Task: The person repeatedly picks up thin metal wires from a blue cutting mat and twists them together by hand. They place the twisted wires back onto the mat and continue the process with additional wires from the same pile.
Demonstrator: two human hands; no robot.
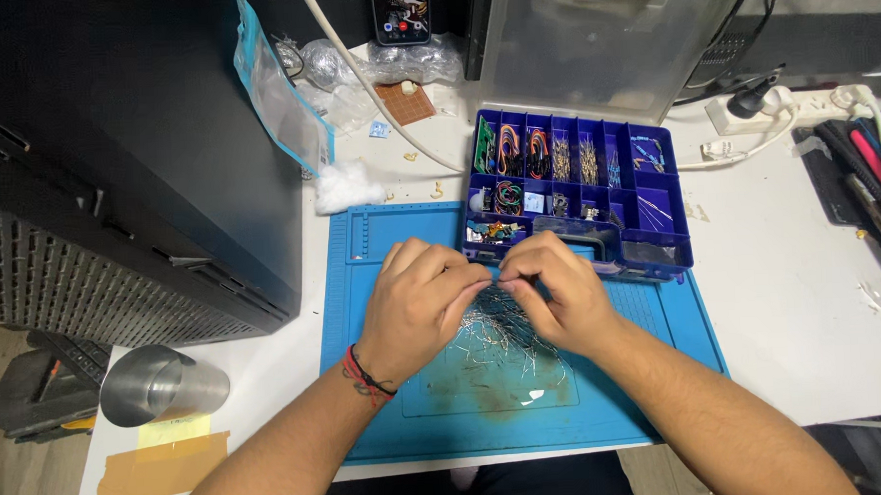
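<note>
Forearms: entering from the bottom edge, converging toward frame centre; red and black cords around the left wrist.
Metal cup [162,384]: lower left, lying on its side on the white tabletop [805,342], beside a strip of tan tape.
Blue mat [583,418]: centre of frame, under both hands.
Wire leads [497,338]: loose silvery heap on the mat, directly beneath the hands.
Left hand [418,302]: fingers curled, tips pinched on thin leads from the heap.
Right hand [557,294]: fingers bent, tips pinching the same leads, touching the left fingertips.
Blue organiser box [655,235]: just beyond the hands, open, compartments filled with small electronic parts.
Cotton tuft [346,187]: upper left of the mat.
Power strip [797,108]: upper right.
</note>
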